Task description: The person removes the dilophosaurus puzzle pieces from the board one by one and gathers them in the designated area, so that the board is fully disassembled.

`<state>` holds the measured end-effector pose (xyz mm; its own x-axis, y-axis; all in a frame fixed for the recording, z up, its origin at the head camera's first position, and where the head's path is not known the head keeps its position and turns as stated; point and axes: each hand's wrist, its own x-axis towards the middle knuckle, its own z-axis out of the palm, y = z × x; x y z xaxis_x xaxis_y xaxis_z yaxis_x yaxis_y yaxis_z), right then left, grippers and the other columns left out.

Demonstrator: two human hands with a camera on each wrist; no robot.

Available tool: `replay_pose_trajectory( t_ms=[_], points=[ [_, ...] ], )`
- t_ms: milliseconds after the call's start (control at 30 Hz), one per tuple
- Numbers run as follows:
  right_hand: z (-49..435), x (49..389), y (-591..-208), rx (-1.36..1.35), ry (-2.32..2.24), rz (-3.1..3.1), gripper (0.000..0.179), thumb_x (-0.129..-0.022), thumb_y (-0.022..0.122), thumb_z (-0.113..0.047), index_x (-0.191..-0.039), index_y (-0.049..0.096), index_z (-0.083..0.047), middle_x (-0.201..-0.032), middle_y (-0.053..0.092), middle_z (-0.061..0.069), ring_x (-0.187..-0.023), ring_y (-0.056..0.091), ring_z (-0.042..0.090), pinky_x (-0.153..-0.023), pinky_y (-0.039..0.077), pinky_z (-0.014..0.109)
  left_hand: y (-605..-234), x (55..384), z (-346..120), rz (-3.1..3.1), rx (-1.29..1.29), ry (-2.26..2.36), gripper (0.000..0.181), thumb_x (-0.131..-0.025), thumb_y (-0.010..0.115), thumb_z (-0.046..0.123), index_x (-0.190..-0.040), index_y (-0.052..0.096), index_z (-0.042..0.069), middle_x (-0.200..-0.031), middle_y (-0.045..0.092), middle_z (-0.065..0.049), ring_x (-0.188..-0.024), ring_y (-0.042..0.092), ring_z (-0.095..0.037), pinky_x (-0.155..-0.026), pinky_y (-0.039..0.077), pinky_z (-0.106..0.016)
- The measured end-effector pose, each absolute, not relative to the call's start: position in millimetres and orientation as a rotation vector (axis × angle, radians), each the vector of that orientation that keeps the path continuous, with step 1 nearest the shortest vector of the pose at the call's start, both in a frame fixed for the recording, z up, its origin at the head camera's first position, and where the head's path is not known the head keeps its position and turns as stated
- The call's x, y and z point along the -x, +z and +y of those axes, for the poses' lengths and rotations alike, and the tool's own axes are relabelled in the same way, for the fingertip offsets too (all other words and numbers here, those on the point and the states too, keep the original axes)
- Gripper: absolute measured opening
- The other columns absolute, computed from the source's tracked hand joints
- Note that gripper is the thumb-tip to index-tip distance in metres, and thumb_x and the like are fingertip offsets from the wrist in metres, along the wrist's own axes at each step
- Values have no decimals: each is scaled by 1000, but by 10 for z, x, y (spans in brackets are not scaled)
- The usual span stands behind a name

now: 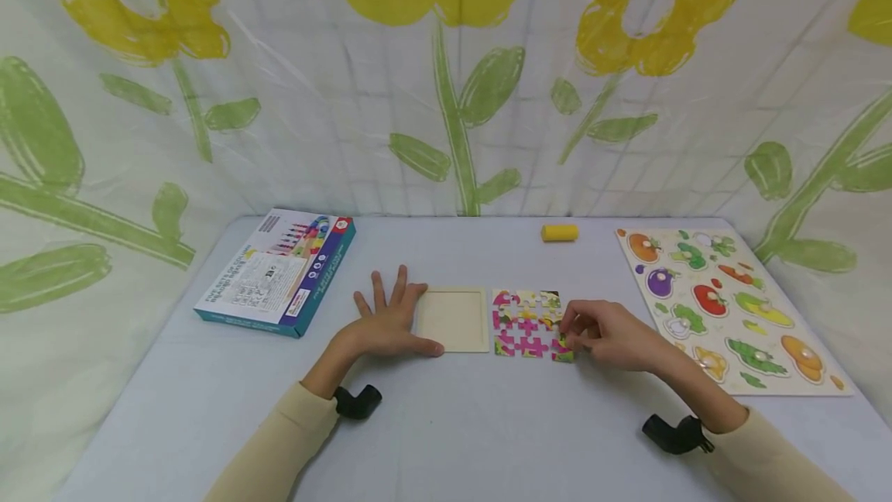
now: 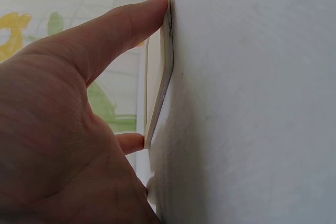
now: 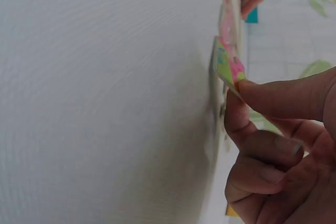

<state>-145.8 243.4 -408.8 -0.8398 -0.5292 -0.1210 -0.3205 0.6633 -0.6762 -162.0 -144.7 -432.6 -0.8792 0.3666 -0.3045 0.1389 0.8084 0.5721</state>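
Note:
A shallow square wooden tray (image 1: 453, 320) lies bare on the table, its raised rim showing. My left hand (image 1: 390, 324) is spread at the tray's left side, thumb (image 2: 152, 11) on the near edge and another finger touching the far corner. Right of the tray sits a square of pink, green and yellow jigsaw pieces (image 1: 527, 324), with gaps between several of them. At its near right corner my right hand (image 1: 609, 335) pinches a green and pink puzzle piece (image 3: 229, 66) between thumb and finger. That piece is tilted up in the right wrist view.
A flat blue and white box (image 1: 275, 273) lies at the left. Toward the back is a yellow cylinder (image 1: 560, 233). A vegetable peg puzzle board (image 1: 725, 308) covers the table's right side. Behind the table hangs a flowered curtain (image 1: 300, 99).

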Motion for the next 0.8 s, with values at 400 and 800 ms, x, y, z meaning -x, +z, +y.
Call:
replay_pose_trajectory(
  t_ms=[400, 800],
  points=[
    [2389, 1419, -4108, 630, -867, 2709, 10, -94, 76, -9, -100, 77, -16, -88, 72, -7, -74, 53, 6, -65, 47, 22, -4413, 1643, -1436, 2609, -391, 767, 113, -78, 83, 61, -164, 25, 14, -177, -20, -23, -154, -38, -56, -111, -25, -85],
    [2364, 1439, -4105, 594, -860, 2716, 11, -95, 76, -12, -105, 79, -15, -88, 71, -6, -74, 53, 7, -64, 47, 21, -4419, 1660, -1453, 2606, -362, 741, 113, -81, 82, 56, -167, 22, 15, -176, -24, -20, -152, -42, -53, -112, -27, -83]
  ],
)
